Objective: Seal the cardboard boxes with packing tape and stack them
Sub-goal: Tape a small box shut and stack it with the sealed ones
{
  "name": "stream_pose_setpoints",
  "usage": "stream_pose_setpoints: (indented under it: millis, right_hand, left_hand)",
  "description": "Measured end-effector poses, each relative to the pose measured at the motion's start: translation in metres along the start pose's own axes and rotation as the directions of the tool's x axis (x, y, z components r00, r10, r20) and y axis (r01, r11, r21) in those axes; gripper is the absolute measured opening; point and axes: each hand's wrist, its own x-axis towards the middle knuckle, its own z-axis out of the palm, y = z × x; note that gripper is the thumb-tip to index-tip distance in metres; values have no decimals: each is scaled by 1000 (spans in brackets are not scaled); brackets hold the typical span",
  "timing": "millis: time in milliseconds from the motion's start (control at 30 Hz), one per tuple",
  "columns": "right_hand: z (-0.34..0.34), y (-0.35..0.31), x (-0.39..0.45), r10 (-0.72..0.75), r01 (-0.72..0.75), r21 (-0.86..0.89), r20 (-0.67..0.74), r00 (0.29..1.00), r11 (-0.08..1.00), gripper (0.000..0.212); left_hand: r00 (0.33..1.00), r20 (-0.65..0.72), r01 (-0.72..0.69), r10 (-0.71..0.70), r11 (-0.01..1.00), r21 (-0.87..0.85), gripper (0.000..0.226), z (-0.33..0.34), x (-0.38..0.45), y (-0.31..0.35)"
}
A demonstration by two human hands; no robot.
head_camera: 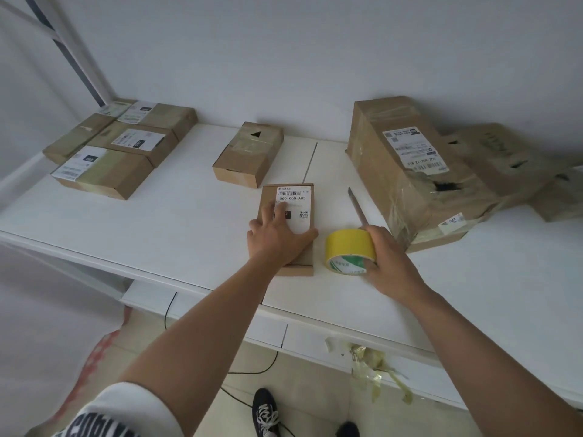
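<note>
Step in hand: by the look of it, readying the small box [288,230] for taping. It lies flat near the table's front edge and no tape shows on its visible top, so sealing is probably not begun.

Next move: likely to find the free end of the tape roll [348,251], stick it down on the box and draw a strip along the closing seam while the other hand keeps the box from sliding. Whether the roll's end is loose cannot be told.

Right hand [386,257]: curled round the yellow roll, fingers over its far side, grasping it. The roll stands on the table [189,228] just right of the small box; I can't tell whether they touch.

Left hand [277,236]: flat on the box top, fingers spread and fairly straight, reaching onto the white label [296,206]. Pressing, not grasping.

Beyond the right hand: a knife [356,205] lies on the table, blade pointing away, between the small box and a large battered box [407,171] with a torn hole.

Beyond the left hand: another small box [249,154] with a black arrow, apart from the one in hand.

Far left of the left hand: a group of labelled boxes [120,146] packed close together, apparently already taped; these may be the finished pile.
</note>
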Motion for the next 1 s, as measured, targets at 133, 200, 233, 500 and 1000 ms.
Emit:
stream_pose_setpoints:
  millis: [133,200,233,500,1000]
  right_hand:
    - [-3,-17,4,33,-21,105,-114,993,994,57]
    - [2,-30,7,47,-18,172,-170,984,985,54]
    - [6,-36,9,57,-17,201,-198,979,980,51]
    - [39,-96,12,331,-159,757,-79,940,634,25]
    - [74,-153,25,279,-217,754,47,959,620,20]
  left_hand:
    - [1000,-16,6,-10,970,-245,86,-12,-3,-8]
    - [1000,7,26,-25,911,-411,87,-20,-3,-16]
    - [999,14,41,-39,866,-498,89,-23,-4,-21]
    - [998,25,53,-55,622,-781,84,-41,-7,-42]
    - [982,-65,-139,180,440,-887,37,-56,-7,-66]
